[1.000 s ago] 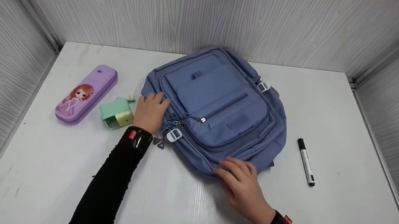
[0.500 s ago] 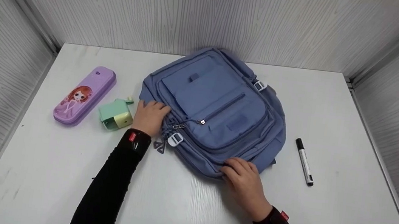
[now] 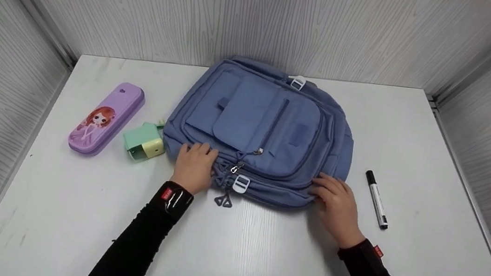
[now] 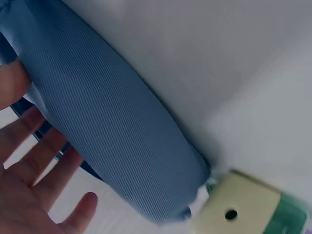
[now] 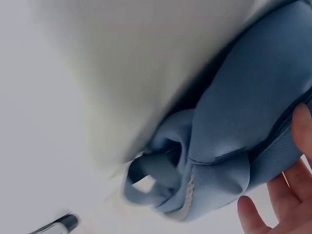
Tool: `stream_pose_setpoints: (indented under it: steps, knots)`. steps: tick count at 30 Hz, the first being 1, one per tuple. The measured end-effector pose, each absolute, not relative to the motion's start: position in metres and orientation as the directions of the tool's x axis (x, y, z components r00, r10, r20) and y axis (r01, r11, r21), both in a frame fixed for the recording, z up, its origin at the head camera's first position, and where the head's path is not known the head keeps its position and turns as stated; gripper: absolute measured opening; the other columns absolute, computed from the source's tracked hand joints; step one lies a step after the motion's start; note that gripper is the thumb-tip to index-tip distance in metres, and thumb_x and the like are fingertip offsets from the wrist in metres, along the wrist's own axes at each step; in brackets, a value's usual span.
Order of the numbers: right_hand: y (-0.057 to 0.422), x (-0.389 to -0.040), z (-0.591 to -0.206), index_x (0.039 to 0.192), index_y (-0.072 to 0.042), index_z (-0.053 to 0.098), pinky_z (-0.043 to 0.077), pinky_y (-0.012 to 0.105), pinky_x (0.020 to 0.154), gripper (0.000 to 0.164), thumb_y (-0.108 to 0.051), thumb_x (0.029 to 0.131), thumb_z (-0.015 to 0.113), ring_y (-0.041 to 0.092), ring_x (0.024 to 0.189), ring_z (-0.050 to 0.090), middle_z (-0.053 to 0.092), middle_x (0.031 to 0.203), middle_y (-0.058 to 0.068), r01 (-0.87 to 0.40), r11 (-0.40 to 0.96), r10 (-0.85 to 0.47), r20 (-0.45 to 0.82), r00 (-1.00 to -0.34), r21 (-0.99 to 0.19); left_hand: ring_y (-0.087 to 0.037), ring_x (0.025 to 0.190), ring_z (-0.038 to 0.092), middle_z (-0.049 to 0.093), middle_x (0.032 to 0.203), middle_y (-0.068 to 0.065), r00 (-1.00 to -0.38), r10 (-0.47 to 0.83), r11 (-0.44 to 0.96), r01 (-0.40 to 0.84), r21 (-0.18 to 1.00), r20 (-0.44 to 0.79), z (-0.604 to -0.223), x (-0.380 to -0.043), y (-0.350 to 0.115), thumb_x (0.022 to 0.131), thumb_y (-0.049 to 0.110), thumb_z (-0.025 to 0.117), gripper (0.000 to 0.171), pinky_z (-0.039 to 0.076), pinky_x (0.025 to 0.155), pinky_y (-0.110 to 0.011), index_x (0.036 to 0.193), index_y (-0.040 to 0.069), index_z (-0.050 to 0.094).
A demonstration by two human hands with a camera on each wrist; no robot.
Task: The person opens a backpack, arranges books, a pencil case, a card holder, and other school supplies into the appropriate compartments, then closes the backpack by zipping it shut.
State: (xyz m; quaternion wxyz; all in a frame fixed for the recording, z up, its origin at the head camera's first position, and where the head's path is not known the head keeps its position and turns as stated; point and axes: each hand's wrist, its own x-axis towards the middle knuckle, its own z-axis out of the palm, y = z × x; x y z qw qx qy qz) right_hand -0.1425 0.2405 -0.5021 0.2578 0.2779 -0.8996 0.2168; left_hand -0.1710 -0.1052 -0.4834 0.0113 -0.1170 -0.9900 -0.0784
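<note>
A blue backpack (image 3: 249, 110) lies front side up on the white table, its near edge toward me. My left hand (image 3: 195, 167) holds that edge at its left end, next to the dark triangular zipper pulls (image 3: 223, 200) and a white buckle (image 3: 241, 184). In the left wrist view the thumb (image 4: 12, 84) rests against the ribbed side while the fingers reach over to the other face. At the lower right corner, my right hand (image 3: 337, 208) grips the fabric, thumb (image 5: 303, 129) beside a zipper seam in the right wrist view. Both hands' fingertips are partly hidden behind the cloth.
Left of the backpack, close to its corner, stands a green and yellow pencil sharpener (image 3: 144, 139). Farther left lies a purple pencil case (image 3: 107, 118) with a cartoon girl on it. A capped black-and-white marker (image 3: 377, 199) lies to the right. Wood-grain panels (image 3: 259, 22) enclose the table.
The backpack has turned counterclockwise, its near edge swinging right and its top buckle shifting left. Both hands have moved right with it, the right one also away from me.
</note>
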Motion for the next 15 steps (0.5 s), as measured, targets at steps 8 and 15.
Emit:
stream_pose_setpoints:
  steps: [8,15]
  knots:
    - [0.260,-0.174,-0.501,0.080,-0.002,0.070,0.044,0.063,0.102,0.024,0.020,0.072,0.063,0.036,0.117,0.064,0.075,0.112,0.014,-0.513,0.820,-0.315,0.545,-0.777,-0.256,-0.035,0.112,0.059,0.065,0.118,-0.015,-0.975,0.189,0.955,0.209,0.209,0.112,-0.491,-0.154,-0.078,0.081,0.016,0.074,0.045,0.046,0.095,-0.051,0.122,0.003,0.064]
    - [0.270,-0.201,-0.499,0.080,0.004,0.068,0.043,0.067,0.102,0.027,0.026,0.074,0.053,0.040,0.122,0.062,0.072,0.116,0.020,-0.484,0.823,-0.293,0.508,-0.810,-0.297,-0.032,0.105,0.062,0.066,0.114,-0.013,-0.970,0.188,0.953,0.218,0.209,0.154,-0.493,-0.145,-0.056,0.082,0.024,0.076,0.043,0.050,0.089,-0.045,0.118,0.002,0.065]
